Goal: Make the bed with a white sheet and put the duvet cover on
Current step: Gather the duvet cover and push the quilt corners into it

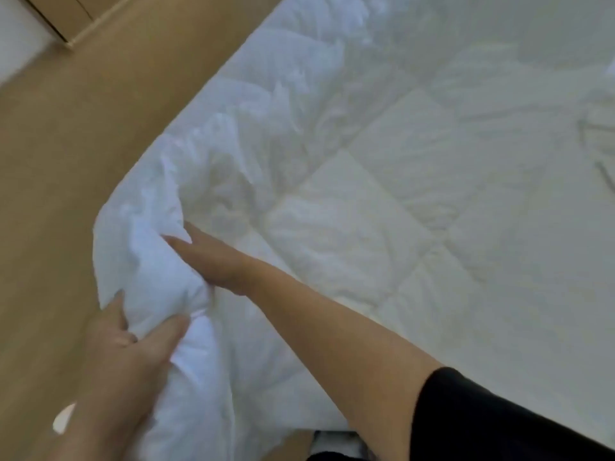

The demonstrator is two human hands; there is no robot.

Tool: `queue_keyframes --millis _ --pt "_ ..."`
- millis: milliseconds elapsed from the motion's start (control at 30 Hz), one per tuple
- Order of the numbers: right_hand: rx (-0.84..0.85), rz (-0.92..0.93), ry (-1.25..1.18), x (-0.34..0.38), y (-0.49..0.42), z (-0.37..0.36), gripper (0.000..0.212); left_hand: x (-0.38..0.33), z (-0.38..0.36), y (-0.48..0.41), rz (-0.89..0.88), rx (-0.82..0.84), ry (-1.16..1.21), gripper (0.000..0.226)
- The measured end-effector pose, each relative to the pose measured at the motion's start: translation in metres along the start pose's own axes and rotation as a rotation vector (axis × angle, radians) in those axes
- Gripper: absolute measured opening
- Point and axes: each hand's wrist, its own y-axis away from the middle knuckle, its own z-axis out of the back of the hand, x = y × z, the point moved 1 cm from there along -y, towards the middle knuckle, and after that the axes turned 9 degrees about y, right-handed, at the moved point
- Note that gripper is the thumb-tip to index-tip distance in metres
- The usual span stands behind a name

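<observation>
1. Left hand grips the bunched corner of white bedding from below, thumb on one side and fingers curled round the other.
2. Right hand lies with straight fingers against the bunch's bed-side flank. It holds nothing, and its fingertips point up and to the left into a fold.
3. The bunch sits at the bed's near left corner, between the two hands. Its long axis runs from the left hand away along the bed's edge.
4. From there the duvet, quilted in squares, spreads right and beyond, rumpled along that edge.
5. I cannot tell whether the brighter bunch is cover with the duvet's corner inside it or the duvet's own corner.
6. Seating that corner looks like the step in hand. The left hand, already holding it, is better placed to pull.
7. Tan floor lies to the left, and a black sleeve covers the right upper arm.
</observation>
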Motion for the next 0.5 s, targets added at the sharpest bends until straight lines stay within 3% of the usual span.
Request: queue_keyframes --millis 67,167,233,300,400,500 --pt "-0.057 -0.078 -0.125 -0.027 0.025 0.025 0.04 0.009 -0.034 0.003 -0.033 0.201 -0.098 0.028" --pt "-0.242 -0.268 -0.519 -0.066 0.094 0.098 0.037 0.025 -0.129 0.02 -0.301 0.691 -0.453 0.025" --pt "-0.369 -0.464 -0.37 -0.084 0.146 0.146 0.038 0.033 -0.193 0.04 -0.466 0.949 -0.542 0.028" --pt "-0.521 -0.629 -0.079 -0.115 0.2 0.191 0.017 0.043 -0.261 0.072 -0.53 1.128 -0.535 0.036" --pt "-0.85 -0.688 -0.049 -0.155 0.286 0.24 0.015 0.067 -0.34 0.115 -0.355 1.19 -0.603 0.042" --pt "-1.197 -0.789 -0.15 -0.193 0.367 0.264 0.015 0.093 -0.388 0.141 -0.056 1.07 -0.678 0.048"
